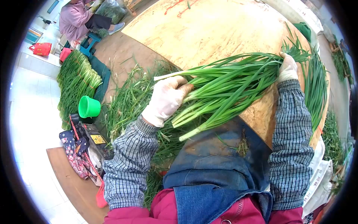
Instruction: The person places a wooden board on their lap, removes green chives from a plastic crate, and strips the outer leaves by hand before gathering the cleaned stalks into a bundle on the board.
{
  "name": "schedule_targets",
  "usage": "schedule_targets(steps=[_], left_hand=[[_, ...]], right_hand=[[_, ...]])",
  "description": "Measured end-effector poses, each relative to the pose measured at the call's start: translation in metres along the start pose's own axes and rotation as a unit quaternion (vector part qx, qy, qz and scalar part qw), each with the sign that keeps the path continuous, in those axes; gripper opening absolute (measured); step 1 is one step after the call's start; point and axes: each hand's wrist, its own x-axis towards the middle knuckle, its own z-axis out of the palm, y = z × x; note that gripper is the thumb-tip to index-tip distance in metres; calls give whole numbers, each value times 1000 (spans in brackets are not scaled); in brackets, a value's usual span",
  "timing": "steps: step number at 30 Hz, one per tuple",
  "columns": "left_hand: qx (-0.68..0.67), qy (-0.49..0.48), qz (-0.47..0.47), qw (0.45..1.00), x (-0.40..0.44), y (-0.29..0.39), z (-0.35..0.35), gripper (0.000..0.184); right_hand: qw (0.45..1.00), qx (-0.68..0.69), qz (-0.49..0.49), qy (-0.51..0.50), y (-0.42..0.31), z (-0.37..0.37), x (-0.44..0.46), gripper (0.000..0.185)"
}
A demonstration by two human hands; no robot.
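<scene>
A loose bunch of garlic chives (pixel 235 80), with long flat green leaves and pale stem ends, stretches between my hands above my lap and the board's edge. My right hand (pixel 288 68), in a thin pale glove, is closed around the leafy end. At the stem end, my left hand (pixel 167 98), gloved too, has thumb and fingers pinched together on stalks of the bunch. One pale stem sticks out past its knuckles, while other stems fan out below its fingers. The left palm side is hidden.
A wooden board (pixel 209 33) lies ahead, with more long chives (pixel 315 89) on its right edge. Loose leaves (pixel 126 100) cover the floor at left, near a green bucket (pixel 89 106) and stacked bundles (pixel 76 78). A seated person (pixel 76 18) is at upper left.
</scene>
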Motion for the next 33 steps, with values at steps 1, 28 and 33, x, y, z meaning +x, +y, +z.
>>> schedule_targets(steps=[1, 28, 33], left_hand=[[1, 4, -4, 1000, -2, 3, -1, 23], [161, 100, -92, 978, -54, -59, -60, 13], [652, 57, -160, 739, -118, -91, -101, 10]], right_hand=[[1000, 19, 17, 9, 1, 0, 0, 28], [993, 86, 76, 17, -6, 12, -11, 15], [996, 55, 55, 38, -17, 16, -32, 15]])
